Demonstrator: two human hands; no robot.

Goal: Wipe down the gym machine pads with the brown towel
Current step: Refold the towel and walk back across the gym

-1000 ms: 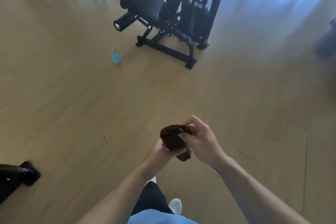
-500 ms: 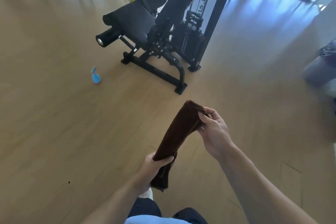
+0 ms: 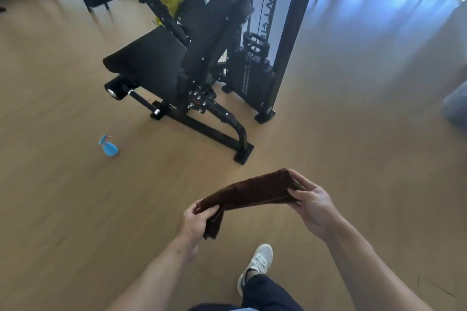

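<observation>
Brown towel (image 3: 249, 193): folded into a long band, stretched between both hands, held above the floor (image 3: 63, 197).
Left hand (image 3: 197, 221): fingers clamped on the lower end; a short tail hangs below them.
Right hand (image 3: 312, 203): fingers and thumb pinching the upper end.
Progress: no wiping begun, by my reading; all pads left.
Seat pad (image 3: 151, 58): well ahead of the fingers, black.
Back pad (image 3: 222, 15): beyond it, tilted.
Spray bottle (image 3: 109, 147): blue, on floor, ahead-left.
</observation>
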